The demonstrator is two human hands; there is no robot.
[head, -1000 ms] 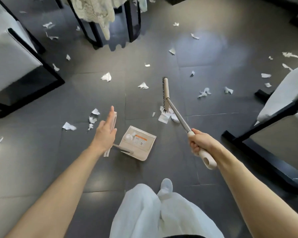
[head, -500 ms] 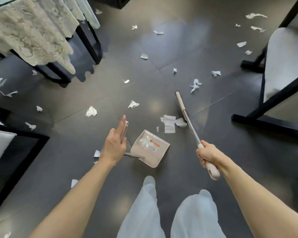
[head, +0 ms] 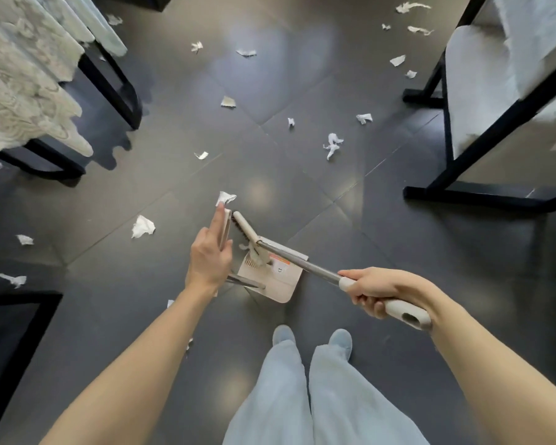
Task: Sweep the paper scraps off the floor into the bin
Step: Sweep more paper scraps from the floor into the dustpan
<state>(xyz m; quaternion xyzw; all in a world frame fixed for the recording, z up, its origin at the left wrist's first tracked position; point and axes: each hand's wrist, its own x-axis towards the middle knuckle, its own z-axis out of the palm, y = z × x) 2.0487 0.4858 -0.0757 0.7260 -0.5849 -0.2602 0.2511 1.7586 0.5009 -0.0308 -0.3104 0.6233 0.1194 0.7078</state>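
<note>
So the left hand (head: pixel 209 258) is pinching the upright dustpan handle (head: pixel 227 224) between its thumb and pretty much straight fingers, forearm coming in from lower left. The right hand (head: pixel 376 292) is wrapped tight round the broom (head: pixel 297 261) grip, with the shaft angled down-left so the head sits right at the mouth of the dustpan (head: pixel 280 284). Something's bunched under the bristles, but it's hard to make out. Other paper scraps (head: pixel 143 226) lie all over the dark floor (head: pixel 302 75).

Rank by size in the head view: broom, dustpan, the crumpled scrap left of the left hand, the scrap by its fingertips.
1. Broom
2. Dustpan
3. Crumpled scrap and fingertip scrap: too alike to rank.
</note>
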